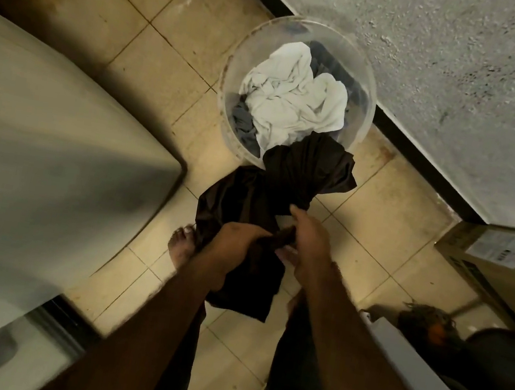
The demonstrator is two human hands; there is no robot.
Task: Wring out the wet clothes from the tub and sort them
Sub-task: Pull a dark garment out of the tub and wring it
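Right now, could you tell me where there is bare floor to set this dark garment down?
Bare tiles lie left of the tub, between it and the pale appliance. Another bare patch lies right of the dark garment, bordered by the skirting and the cardboard box. The tub is heaped with clothes, and the corner by the mop is crowded.

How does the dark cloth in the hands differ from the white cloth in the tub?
Colour: the dark cloth is brown, the white cloth pale. Place: the dark cloth is held up by the left hand and right hand; the white cloth lies in the tub. Shape: the dark cloth is gathered tight at the grip; the white cloth lies loosely crumpled. Both are creased fabric.
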